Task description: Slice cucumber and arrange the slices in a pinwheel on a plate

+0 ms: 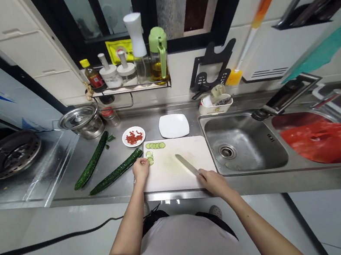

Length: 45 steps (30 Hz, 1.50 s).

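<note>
In the head view, my right hand (213, 181) is wrapped round the handle of a kitchen knife (186, 164), its blade lying over the white cutting board (174, 177). At the board's left edge, my left hand (141, 170) has its fingers pinched together on a cucumber slice (150, 161). Just above it lie a couple more slices, and a row of overlapping cucumber slices (155, 146) runs along the board's top left corner. One whole cucumber (115, 172) lies beside my left hand, its end near the board. Another cucumber (92, 161) rests farther left.
Behind the board stand a white plate (173, 126) and a small plate of chopped red pieces (134, 137). A lidded steel pot (82, 121) is at the back left. The sink (246, 142) borders the board's right, with a red bag (318, 141) in the second basin.
</note>
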Tool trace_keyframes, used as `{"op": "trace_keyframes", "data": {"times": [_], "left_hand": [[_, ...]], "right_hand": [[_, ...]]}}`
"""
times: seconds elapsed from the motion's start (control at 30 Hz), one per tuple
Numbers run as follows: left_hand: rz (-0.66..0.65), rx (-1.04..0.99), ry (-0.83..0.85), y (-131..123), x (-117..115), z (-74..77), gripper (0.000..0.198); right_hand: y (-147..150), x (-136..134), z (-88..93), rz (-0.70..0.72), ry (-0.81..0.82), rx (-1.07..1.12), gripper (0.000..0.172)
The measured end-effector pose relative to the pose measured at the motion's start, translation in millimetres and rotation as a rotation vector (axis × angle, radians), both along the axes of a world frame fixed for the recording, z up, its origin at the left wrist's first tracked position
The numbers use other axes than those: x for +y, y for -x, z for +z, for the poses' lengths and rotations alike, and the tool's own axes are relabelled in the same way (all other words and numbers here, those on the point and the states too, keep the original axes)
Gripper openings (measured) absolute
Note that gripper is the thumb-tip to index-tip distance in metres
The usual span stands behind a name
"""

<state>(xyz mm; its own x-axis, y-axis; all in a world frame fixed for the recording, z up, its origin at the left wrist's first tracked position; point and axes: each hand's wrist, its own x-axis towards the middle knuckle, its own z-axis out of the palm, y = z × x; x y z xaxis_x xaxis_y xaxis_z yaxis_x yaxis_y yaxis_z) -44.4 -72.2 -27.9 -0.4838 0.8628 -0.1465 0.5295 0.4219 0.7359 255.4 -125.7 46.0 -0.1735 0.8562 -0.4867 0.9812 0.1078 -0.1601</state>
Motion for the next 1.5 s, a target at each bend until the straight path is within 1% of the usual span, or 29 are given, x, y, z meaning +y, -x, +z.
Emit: {"op": "trace_keyframes", "data": {"times": [0.2,0.33,0.43,0.5,0.63,0.73,0.8,0.9,1.03,1.17,1.3,1.5], "left_hand": [[-0.052,0.166,0.082,-3.0,-0.7,9.4,0.013],[-0.088,0.238,0.12,-3.0,-0.9,10.8,0.014],[-0.109,0.277,0.067,-5.3,0.1,10.4,0.018],[-0.158,0.292,0.003,-10.1,2.7,10.5,0.021],[-0.291,0.303,-0.064,-27.7,17.0,13.2,0.028],[-0.377,0.331,-0.053,-43.4,34.5,16.2,0.036],[-0.409,0.37,-0.024,-52.0,46.3,17.7,0.04],[-0.423,0.421,0.051,-60.5,60.0,18.5,0.041],[-0.435,0.46,0.109,-64.9,68.9,16.6,0.04],[-0.449,0.48,0.112,-65.1,71.3,14.3,0.039],[-0.456,0.48,0.098,-64.8,71.4,15.1,0.037],[-0.412,0.426,0.049,-65.9,69.4,20.2,0.029]], "right_hand": [[-0.2,1.0,-0.8,0.0,-0.007,-0.001,0.031],[-1.1,3.2,0.5,-0.023,-0.005,0.007,0.029],[-1.2,4.4,2.3,-0.058,-0.001,0.001,0.027],[-1.0,4.3,1.3,-0.074,-0.007,-0.005,0.027],[-0.3,2.9,-5.6,-0.076,-0.013,0.004,0.027],[0.2,2.4,-9.4,-0.073,-0.022,0.019,0.029],[0.5,2.7,-9.9,-0.077,-0.024,0.025,0.029],[0.7,3.8,-9.3,-0.085,-0.003,0.028,0.028],[1.3,4.9,-9.9,-0.094,0.006,0.033,0.027],[1.8,5.4,-11.0,-0.095,0.012,0.031,0.028],[1.5,5.3,-10.3,-0.087,0.017,0.034,0.029],[1.9,4.3,-7.2,-0.083,0.018,0.028,0.03]]}}
